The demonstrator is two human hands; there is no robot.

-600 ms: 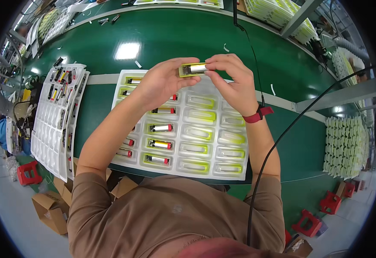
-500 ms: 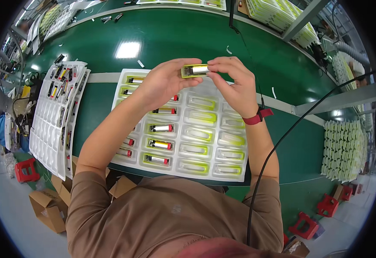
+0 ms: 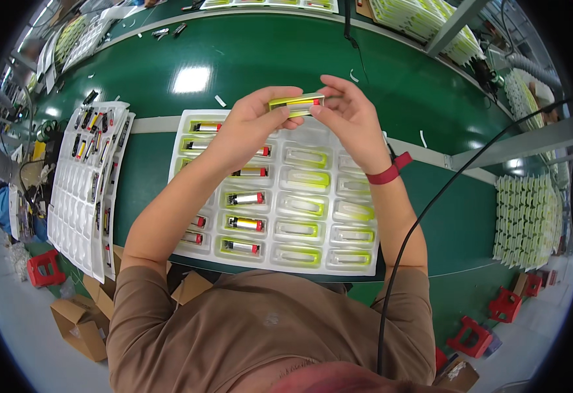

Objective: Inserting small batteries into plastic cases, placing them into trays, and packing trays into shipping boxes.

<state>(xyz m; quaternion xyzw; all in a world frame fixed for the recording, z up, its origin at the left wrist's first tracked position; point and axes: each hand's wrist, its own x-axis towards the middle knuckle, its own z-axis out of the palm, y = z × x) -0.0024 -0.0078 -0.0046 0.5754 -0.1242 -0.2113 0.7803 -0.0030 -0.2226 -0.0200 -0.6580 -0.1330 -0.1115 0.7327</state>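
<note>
Over the far part of a white moulded tray [image 3: 268,213], both hands hold a small clear yellow-green plastic shell [image 3: 293,105]. Inside it lies a slim cylinder with a red end, which looks like a battery cell. My left hand [image 3: 250,121] pinches the shell's left end between thumb and fingers. At its right end, my right hand [image 3: 352,121] has the thumb against it and the fingers behind, the index finger raised. In the tray's left columns, shells hold cylinders [image 3: 245,223] with red ends. Its right columns hold yellow-green shells [image 3: 301,205] without cylinders.
A stack of white trays [image 3: 67,203] with loose cylinders stands at left. More stacked trays [image 3: 525,223] stand at right, near a metal bar [image 3: 515,145]. A black cable [image 3: 424,219] passes beside my right arm. Paper scraps [image 3: 220,101] lie on the green table [image 3: 253,52].
The shell has been turned in my hands, so the cylinder's red end now shows at the right. My right index finger has lifted, and the view has shifted slightly.
</note>
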